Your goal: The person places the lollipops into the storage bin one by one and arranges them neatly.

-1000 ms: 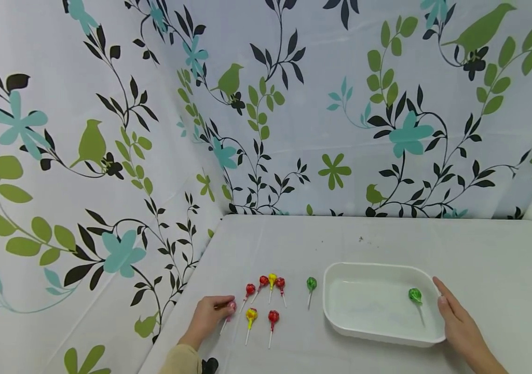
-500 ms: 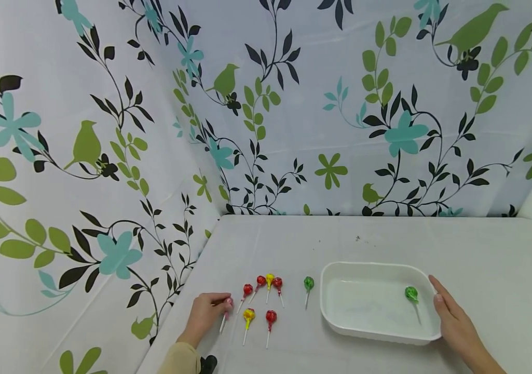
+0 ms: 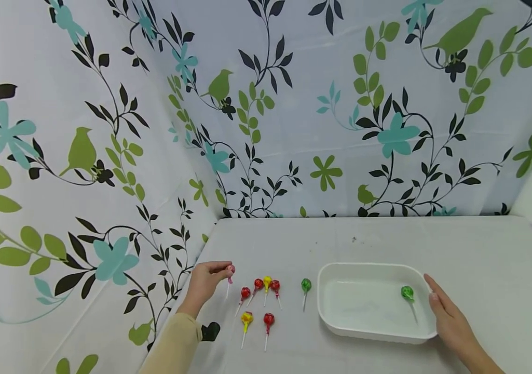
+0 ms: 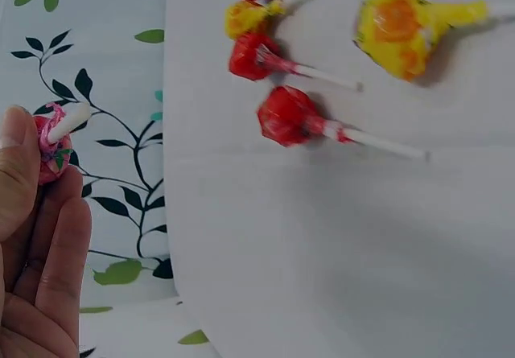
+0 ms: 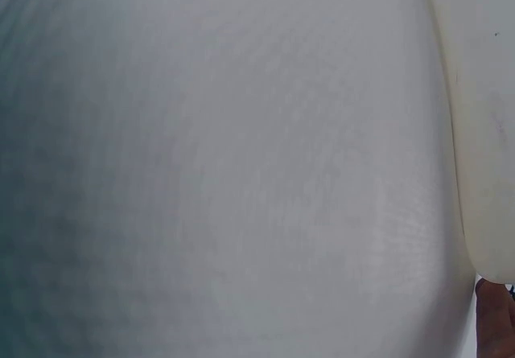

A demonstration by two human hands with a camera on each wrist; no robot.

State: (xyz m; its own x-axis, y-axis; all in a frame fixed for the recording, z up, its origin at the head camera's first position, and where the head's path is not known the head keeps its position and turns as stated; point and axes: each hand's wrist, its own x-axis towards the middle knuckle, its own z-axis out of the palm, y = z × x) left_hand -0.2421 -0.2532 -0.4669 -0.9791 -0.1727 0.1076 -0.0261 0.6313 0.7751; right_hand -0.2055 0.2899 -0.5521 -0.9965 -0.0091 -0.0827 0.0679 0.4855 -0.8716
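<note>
In the head view my left hand (image 3: 205, 285) pinches a pink lollipop (image 3: 230, 268) by its candy end, stick hanging down. The left wrist view shows the same pink lollipop (image 4: 55, 158) between thumb and fingers. At the right end of a white tray (image 3: 373, 332), my right hand (image 3: 454, 319) holds the rim, with some fingers hidden behind the wall. One green lollipop (image 3: 407, 293) lies inside the tray. On the table lie another green lollipop (image 3: 305, 285), several red lollipops, such as one red lollipop (image 3: 269, 319), and two yellow ones, including the yellow lollipop (image 3: 247, 318).
The white-covered table (image 3: 284, 244) ends at a patterned curtain (image 3: 256, 130) behind and to the left. A pale surface, blurred and close, fills most of the right wrist view.
My left hand has lifted the pink lollipop from the table and carried it up and away from me. The right hand stays at the tray. The whole head view has shifted slightly.
</note>
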